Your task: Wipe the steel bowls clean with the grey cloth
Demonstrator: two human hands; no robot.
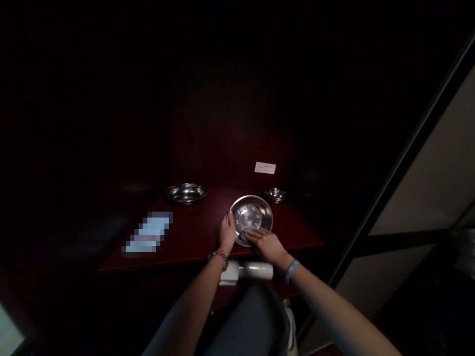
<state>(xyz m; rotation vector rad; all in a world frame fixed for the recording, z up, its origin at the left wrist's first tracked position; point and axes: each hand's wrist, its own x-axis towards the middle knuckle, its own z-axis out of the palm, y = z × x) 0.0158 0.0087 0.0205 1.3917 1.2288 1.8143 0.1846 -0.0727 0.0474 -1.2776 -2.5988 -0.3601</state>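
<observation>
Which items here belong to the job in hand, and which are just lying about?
In hand:
- bowl, gripped by left hand, right hand over its near side
- dark item by right hand, unclear

Not touched:
- left dish
- small metalware
- pixelated item
- white cylinder
- white box
- wall socket

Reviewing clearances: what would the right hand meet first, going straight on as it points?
The right hand would likely meet the left wall of the metal bowl, beside the left hand; depth is unclear.
</observation>
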